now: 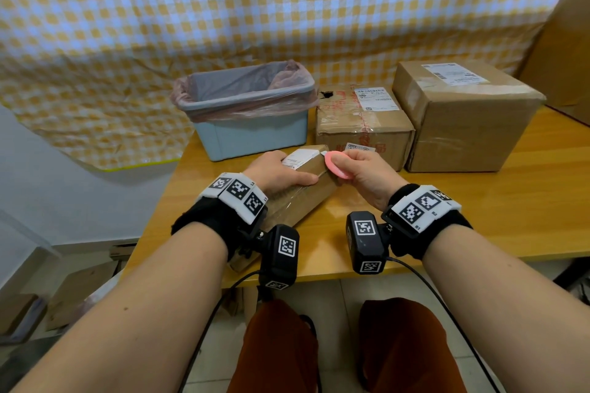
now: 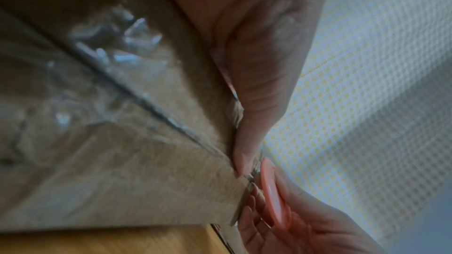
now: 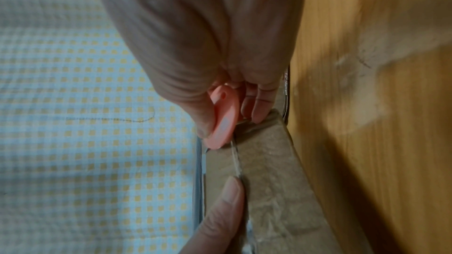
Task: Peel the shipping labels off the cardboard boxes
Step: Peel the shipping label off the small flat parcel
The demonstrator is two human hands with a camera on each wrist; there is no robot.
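Left hand [image 1: 277, 171] grips the light, stiff small box [image 1: 306, 198]; right hand [image 1: 360, 177] pinches a pink scraper [image 1: 335, 166] at the thin, tear-prone label [image 1: 300, 158]'s corner.

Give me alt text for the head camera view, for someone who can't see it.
A left hand holds a small cardboard box on a wooden table while the right hand holds a pink oval tool at the edge of its white shipping label. Behind stand a lined blue bin and two more labelled boxes.
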